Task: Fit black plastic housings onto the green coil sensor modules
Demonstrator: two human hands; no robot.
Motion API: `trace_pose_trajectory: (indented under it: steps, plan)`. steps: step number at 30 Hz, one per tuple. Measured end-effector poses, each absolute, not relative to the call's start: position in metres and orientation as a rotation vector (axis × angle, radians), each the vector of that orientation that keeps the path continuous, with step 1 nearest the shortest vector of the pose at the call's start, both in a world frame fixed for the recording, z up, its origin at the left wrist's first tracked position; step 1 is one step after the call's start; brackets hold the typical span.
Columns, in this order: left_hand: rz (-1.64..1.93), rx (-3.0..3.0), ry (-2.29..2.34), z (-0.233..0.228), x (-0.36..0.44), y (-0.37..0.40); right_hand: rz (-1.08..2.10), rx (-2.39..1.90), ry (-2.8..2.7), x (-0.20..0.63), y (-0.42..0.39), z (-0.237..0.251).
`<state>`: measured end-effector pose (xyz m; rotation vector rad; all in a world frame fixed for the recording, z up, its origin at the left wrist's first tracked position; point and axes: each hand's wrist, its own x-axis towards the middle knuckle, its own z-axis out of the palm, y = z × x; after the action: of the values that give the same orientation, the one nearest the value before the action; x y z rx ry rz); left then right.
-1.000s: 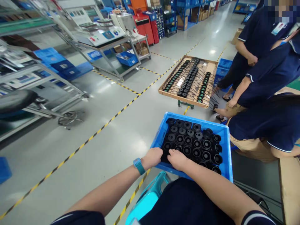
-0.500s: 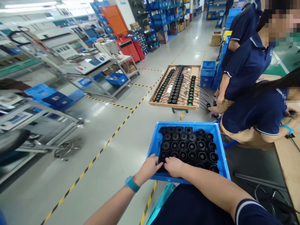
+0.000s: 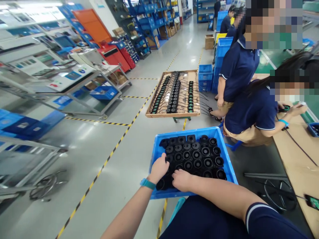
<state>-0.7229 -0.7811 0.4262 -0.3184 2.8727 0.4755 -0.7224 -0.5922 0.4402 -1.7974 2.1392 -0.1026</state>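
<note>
A blue plastic bin (image 3: 230, 159) in front of my body holds rows of black round housings (image 3: 196, 154), each with a ring-shaped opening. My left hand (image 3: 159, 168), with a teal band at the wrist, reaches over the bin's left side. Its fingers are closed around a black housing (image 3: 169, 159) in the left column, partly covered by them. Close to its right, my right hand (image 3: 183, 180) lies low over the front rows, fingers curled down among the housings. Its fingertips are partly hidden, and what they grip does not show. One housing (image 3: 160, 184) sits alone at the near left corner.
Beyond the bin stands a wooden tray (image 3: 171, 115) of wired black parts and green boards. Two people in navy shirts, one standing (image 3: 238, 71) and one seated (image 3: 256, 106), are at the right by a workbench (image 3: 286, 151). Metal carts (image 3: 82, 96) line the left.
My left hand has moved forward along the bin's left side, away from my right hand. A housing now shows at the near left corner. The camera view has swung slightly right.
</note>
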Motion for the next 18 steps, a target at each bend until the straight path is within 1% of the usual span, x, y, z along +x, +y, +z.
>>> trace_pose_trajectory:
  steps: [7, 18]
  plan:
    - [0.471, -0.103, 2.834, 0.422, -0.723, -0.781, -0.029, -1.851, 2.04, -0.73, -0.6, 0.438]
    - [0.44, -0.15, 2.847, 0.41, -0.731, -0.776, -0.074, -1.917, 2.072, -0.733, -0.591, 0.428]
